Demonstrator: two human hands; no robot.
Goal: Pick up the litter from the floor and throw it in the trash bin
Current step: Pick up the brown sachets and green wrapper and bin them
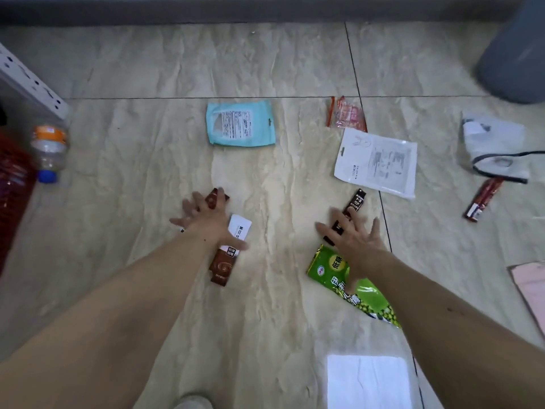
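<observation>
A: What lies nearest?

B: A glossy green snack bag (351,286) on the marbled tile floor (147,172), partly under the right hand (354,237). That hand is spread wide, holding nothing, over a slim dark sachet (352,206) whose long axis runs away from the person.

A: And the left hand (206,219)?

B: Fingers splayed, covering a brown sachet (222,268) and white card (240,228); I cannot tell if it grips.

A: Farther out?

B: A blue pouch (240,124), flat white packet (376,162), and the grey trash bin (516,54) far right.
</observation>
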